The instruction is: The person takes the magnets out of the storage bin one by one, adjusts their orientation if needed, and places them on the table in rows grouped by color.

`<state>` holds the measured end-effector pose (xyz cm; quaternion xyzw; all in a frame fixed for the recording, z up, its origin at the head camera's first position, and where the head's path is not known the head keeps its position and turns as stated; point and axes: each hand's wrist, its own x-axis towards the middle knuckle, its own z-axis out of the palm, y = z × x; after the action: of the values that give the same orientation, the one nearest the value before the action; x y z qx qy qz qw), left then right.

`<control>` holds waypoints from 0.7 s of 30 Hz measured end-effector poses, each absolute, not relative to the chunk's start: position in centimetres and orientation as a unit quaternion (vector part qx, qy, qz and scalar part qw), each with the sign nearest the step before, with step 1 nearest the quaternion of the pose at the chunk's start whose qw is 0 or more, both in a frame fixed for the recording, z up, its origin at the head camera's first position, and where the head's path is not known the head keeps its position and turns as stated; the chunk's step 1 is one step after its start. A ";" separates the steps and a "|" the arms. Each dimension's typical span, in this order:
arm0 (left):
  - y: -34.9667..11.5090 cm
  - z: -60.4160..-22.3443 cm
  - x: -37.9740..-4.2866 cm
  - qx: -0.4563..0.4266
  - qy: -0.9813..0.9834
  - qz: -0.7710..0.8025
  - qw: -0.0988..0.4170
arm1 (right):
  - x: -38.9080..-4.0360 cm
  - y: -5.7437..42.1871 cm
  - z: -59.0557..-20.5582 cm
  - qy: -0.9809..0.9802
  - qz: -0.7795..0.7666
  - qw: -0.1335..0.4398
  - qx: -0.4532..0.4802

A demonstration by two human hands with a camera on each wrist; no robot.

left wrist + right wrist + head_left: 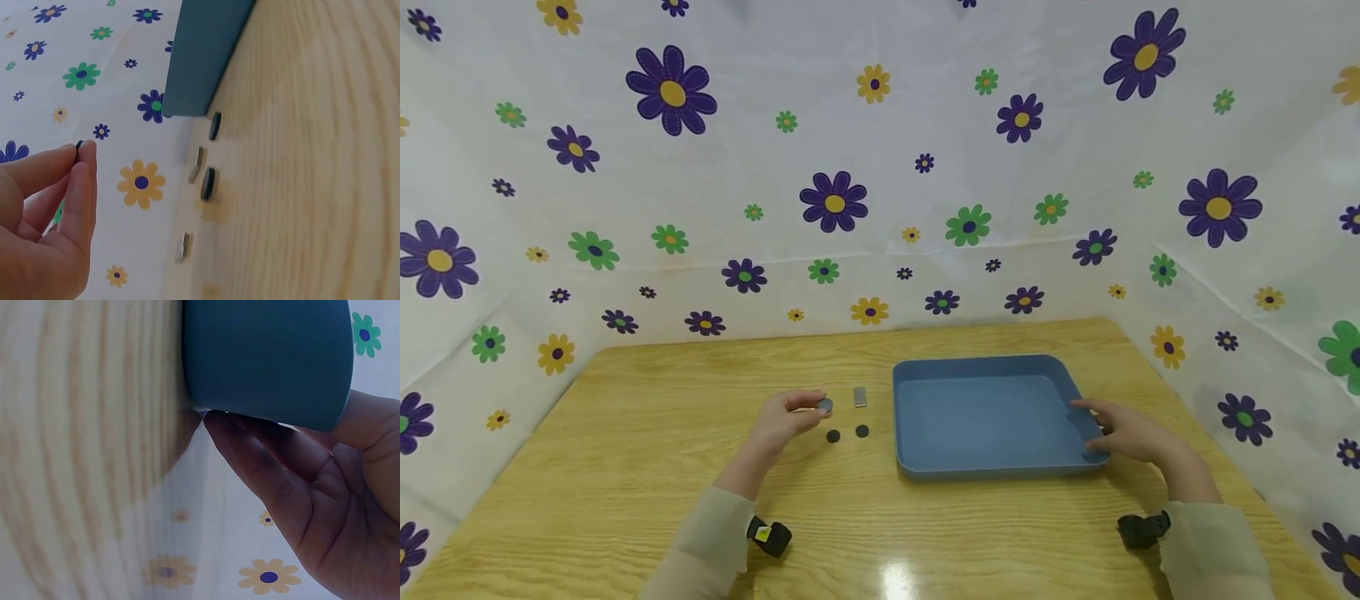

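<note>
My left hand [781, 423] pinches a small round disc [825, 405] between thumb and fingertips, above the table. In the left wrist view, only the dark edge of that disc [79, 145] shows between the fingers. Two black discs [833, 436] [862, 431] lie on the wood just right of this hand. Behind them is a small grey rectangular piece [860, 397]. Another small silvery piece [182, 247] shows in the left wrist view. My right hand [1129, 432] holds the right wall of a blue tray [1000, 473], with some fingers against the outside and others over the rim.
The tray stands on a wooden table [625, 450], right of the small pieces. A white cloth with printed flowers [737, 167] hangs behind the table and along both sides. Each wrist wears a black strapped device [771, 537].
</note>
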<state>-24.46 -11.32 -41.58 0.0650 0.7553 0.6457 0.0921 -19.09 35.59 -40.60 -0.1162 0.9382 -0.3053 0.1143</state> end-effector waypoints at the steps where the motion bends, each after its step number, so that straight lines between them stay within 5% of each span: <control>1: -11.6 -41.7 -24.5 0.063 0.761 0.639 0.094 | -19.1 35.6 -40.6 0.938 -0.306 0.114 -0.118; 21: -14.4 -43.3 -26.1 0.004 0.853 0.503 0.137 | -19.1 35.4 -40.4 0.941 -0.297 0.118 -0.108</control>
<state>-26.09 -14.36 -43.31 0.0038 0.8531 0.5034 0.1368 -19.09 35.39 -40.37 -0.1080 0.9415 -0.2966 0.1184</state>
